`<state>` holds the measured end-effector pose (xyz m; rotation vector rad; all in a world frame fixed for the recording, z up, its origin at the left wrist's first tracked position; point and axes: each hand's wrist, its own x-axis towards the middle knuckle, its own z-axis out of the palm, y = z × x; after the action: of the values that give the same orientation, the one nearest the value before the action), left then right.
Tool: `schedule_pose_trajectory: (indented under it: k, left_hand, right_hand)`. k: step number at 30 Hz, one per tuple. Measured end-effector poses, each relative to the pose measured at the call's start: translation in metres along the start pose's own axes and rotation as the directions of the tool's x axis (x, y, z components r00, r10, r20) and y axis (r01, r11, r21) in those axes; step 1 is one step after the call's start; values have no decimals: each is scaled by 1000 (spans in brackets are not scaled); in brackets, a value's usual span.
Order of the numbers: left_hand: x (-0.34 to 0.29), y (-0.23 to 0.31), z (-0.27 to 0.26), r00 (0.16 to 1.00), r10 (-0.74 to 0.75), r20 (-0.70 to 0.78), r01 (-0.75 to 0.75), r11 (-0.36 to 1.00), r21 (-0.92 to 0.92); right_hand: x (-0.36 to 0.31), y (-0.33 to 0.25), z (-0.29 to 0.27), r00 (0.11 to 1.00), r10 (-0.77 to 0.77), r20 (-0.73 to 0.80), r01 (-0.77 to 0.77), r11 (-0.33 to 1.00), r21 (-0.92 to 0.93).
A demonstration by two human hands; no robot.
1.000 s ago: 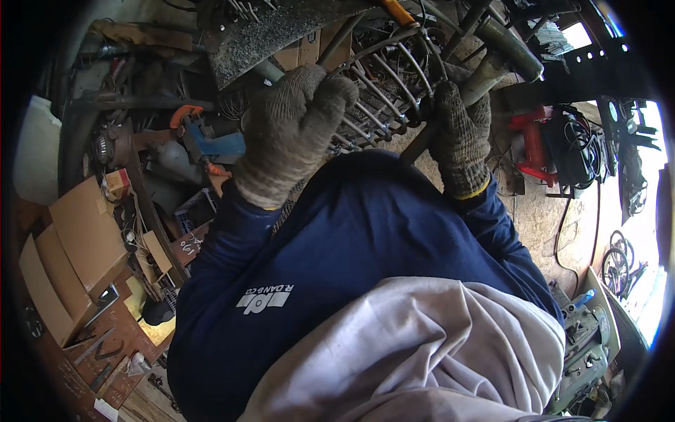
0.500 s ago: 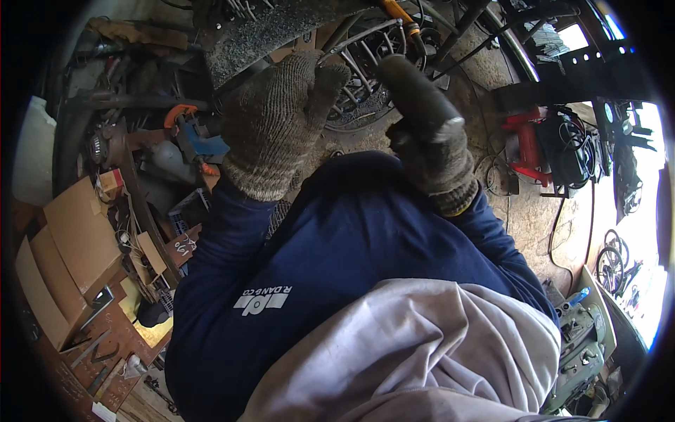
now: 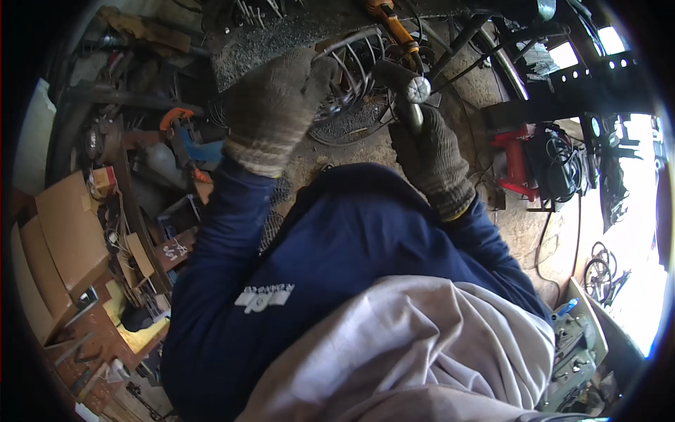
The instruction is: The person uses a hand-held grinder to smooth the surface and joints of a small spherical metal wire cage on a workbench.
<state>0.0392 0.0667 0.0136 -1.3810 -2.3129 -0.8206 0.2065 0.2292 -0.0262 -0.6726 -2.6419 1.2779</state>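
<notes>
My left hand (image 3: 271,112), in a dirty knit work glove, is closed on the rim of a round cage of curved metal bars (image 3: 362,63). Its fingertips are partly hidden behind the glove. To the right, my gloved right hand (image 3: 434,158) grips a hammer (image 3: 418,90) by its shiny metal handle. The round face of the hammer head points up toward me, and the head's dark body lies beside the cage's right side. Whether head and bars touch, I cannot tell.
A dark, grit-covered metal bench (image 3: 246,53) stands ahead, with an orange power tool (image 3: 394,32) at its right. On the left are an orange-and-blue clamp (image 3: 193,144) and an open cardboard box (image 3: 70,239). A red machine with cables (image 3: 513,162) sits right.
The hammer has turned in my right hand, so its face and handle now show. The barred cage has tilted up, and my left hand has shifted slightly with it.
</notes>
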Motion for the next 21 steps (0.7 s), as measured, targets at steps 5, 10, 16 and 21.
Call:
schedule_pose_trajectory:
  k: [5, 10, 16, 21]
  left_hand:
    - [7, -10, 1, 996, 71, -47, -67, 995, 78]
    - [0, -7, 5, 998, 24, -56, -24, 1000, -11]
    - [-2, -5, 3, 1000, -22, 0, 22, 999, -29]
    - [1, -6, -1, 989, -145, 0, 142, 971, -193]
  right_hand:
    - [3, 14, 20, 987, -87, -138, 153, 784, 601]
    - [-14, -8, 6, 978, 68, -199, 137, 509, 850]
    - [11, 10, 9, 989, -115, -97, 109, 992, -67]
    - [-3, 10, 17, 961, -74, -267, 166, 926, 340]
